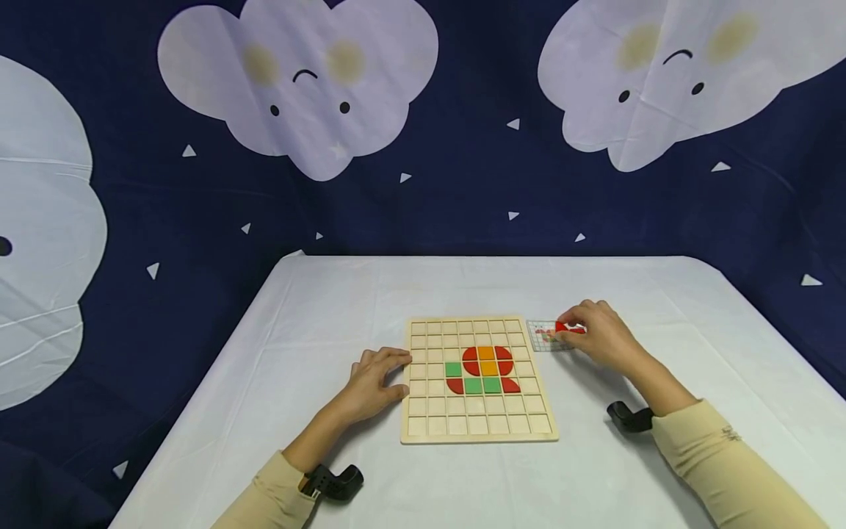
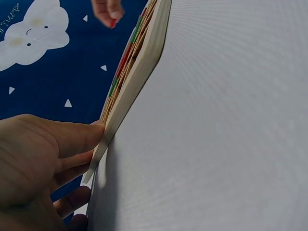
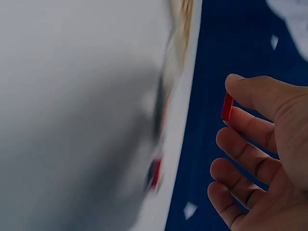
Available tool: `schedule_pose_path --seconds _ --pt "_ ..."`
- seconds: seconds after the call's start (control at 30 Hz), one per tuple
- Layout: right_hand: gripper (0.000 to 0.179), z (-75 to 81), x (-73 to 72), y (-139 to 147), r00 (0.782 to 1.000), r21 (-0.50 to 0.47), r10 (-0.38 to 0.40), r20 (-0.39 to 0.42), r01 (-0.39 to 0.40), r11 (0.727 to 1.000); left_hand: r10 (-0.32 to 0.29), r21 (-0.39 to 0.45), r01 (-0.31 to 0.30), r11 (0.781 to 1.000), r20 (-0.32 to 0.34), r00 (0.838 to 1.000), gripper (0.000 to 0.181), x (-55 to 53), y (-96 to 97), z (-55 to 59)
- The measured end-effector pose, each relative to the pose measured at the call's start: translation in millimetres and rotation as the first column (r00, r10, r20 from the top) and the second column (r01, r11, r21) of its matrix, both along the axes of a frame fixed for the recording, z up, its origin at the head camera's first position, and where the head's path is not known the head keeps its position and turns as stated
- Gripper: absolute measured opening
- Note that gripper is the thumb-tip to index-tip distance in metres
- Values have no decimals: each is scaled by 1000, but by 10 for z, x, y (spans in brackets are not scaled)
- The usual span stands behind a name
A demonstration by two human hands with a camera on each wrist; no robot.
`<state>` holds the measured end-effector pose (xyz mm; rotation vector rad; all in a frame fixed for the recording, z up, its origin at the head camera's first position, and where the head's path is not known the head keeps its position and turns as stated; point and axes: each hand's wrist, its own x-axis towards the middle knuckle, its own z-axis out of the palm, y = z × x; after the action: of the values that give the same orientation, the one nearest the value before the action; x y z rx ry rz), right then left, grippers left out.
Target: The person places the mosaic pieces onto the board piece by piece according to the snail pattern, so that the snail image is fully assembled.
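Observation:
My right hand (image 1: 603,336) pinches a small red tile (image 3: 227,106) between thumb and forefinger, its other fingers loosely bent. It hovers over a printed pattern card (image 1: 540,336) right of the board. Another red piece (image 3: 155,174) lies low by the card, blurred in the right wrist view. A square wooden grid board (image 1: 436,425) lies in the middle. On it sit red quarter-round tiles (image 1: 471,366), orange squares (image 1: 485,353) and green squares (image 1: 452,369). My left hand (image 1: 372,386) touches the board's left edge with thumb and fingertips, the fingers extended.
A white cloth (image 1: 330,294) covers the table. Behind it hangs a dark blue backdrop (image 1: 463,198) with clouds and small white triangles. Black wrist cameras sit on both wrists, the left one (image 1: 340,485) close over the cloth.

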<state>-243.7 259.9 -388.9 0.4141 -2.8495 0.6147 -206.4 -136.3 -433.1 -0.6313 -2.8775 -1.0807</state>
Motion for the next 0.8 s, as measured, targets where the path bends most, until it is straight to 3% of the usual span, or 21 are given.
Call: schedule_pose_path --seconds 0.2,0.5,0.8 --pt "22 69 65 -590 994 -37 107 -12 -107 994 -2 0 2 1000 -1 1000 46 3 -5 0" --pt "24 29 52 -1274 973 -26 232 1 -231 973 -10 5 10 1000 4 1000 47 2 -12 2" --pt "25 -30 -46 -1561 971 21 232 63 -234 972 -8 8 8 1000 6 1000 46 -4 -14 -2"
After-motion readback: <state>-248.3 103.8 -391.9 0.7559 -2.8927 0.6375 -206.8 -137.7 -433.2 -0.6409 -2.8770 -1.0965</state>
